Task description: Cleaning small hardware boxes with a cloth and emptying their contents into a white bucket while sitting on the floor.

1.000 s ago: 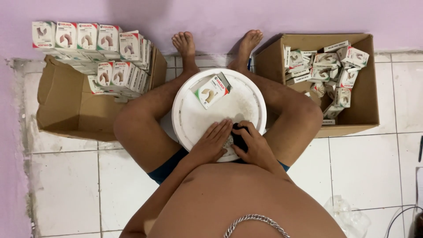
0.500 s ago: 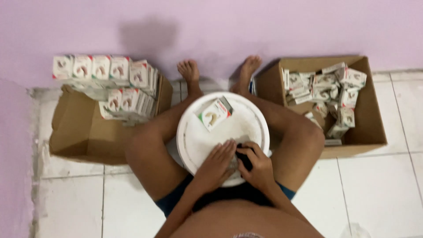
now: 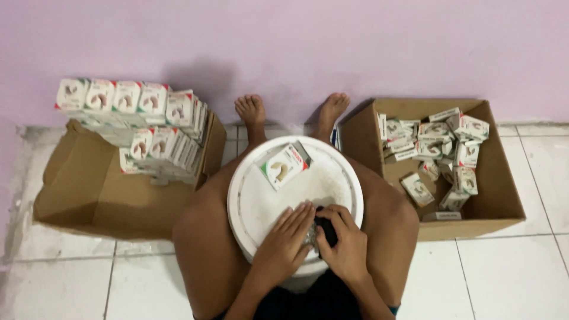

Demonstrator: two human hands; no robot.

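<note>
I sit on the floor with a round white bucket lid [image 3: 261, 201] between my legs. A small white box [image 3: 285, 165] with a picture on it lies at the lid's far side. My left hand [image 3: 288, 237] rests flat on the lid's near edge, fingers pressing a small crinkled wrapper [image 3: 310, 238]. Beside it, touching, my right hand [image 3: 345, 241] is closed around a small black object [image 3: 326, 230]. What the black object is cannot be made out.
A cardboard box [image 3: 89, 195] at my left holds neat rows of small white boxes [image 3: 139, 124] stacked above its rim. Another cardboard box [image 3: 492, 195] at my right holds several loose small boxes [image 3: 435, 151]. A lilac wall runs behind; white tiles cover the floor.
The view has tilted up, showing more wall and less of my body. Both hands stay together at the lid's near edge, fingers shifting slightly around the black object.
</note>
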